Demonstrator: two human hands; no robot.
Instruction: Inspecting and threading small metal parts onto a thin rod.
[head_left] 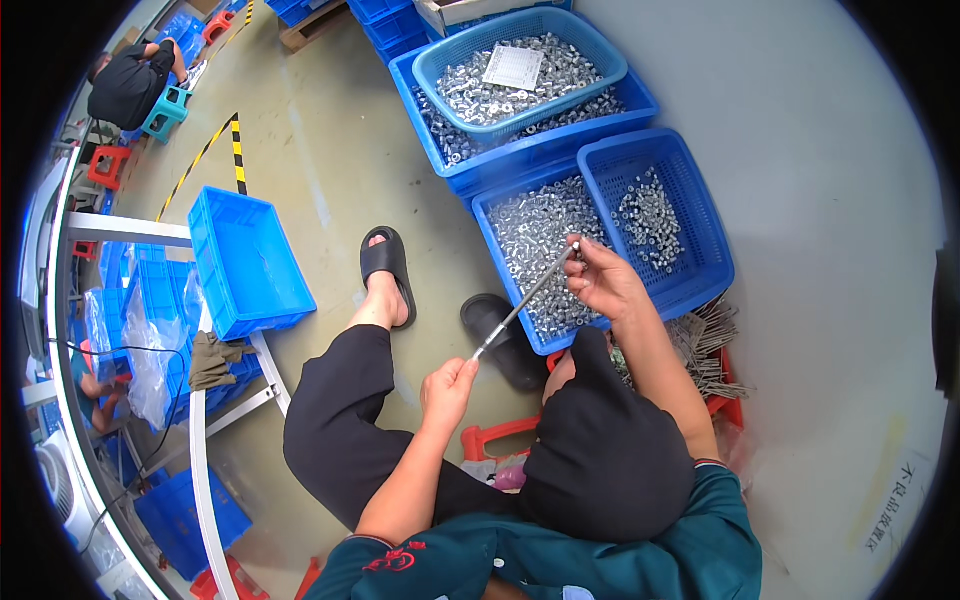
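Observation:
My left hand (pixel 447 395) is closed round the near end of a thin grey metal rod (pixel 525 303), which slants up and away to the right. At the rod's far end, my right hand (pixel 608 283) pinches a small silvery metal piece (pixel 575 247) between thumb and fingertips; whether it sits on the rod or only touches it, I cannot tell. Below that hand is a blue bin (pixel 487 215) filled with small silvery metal fittings (pixel 540 225). A blue perforated basket (pixel 708 200) with fewer fittings rests over the bin's right side.
Farther back, a lighter blue basket (pixel 425 75) of fittings stands in a larger blue bin (pixel 470 180). Many thin rods (pixel 712 350) lie in a red container at the right. Left are a blue crate (pixel 255 265) and a white frame (pixel 200 450). A person (pixel 130 90) sits far left.

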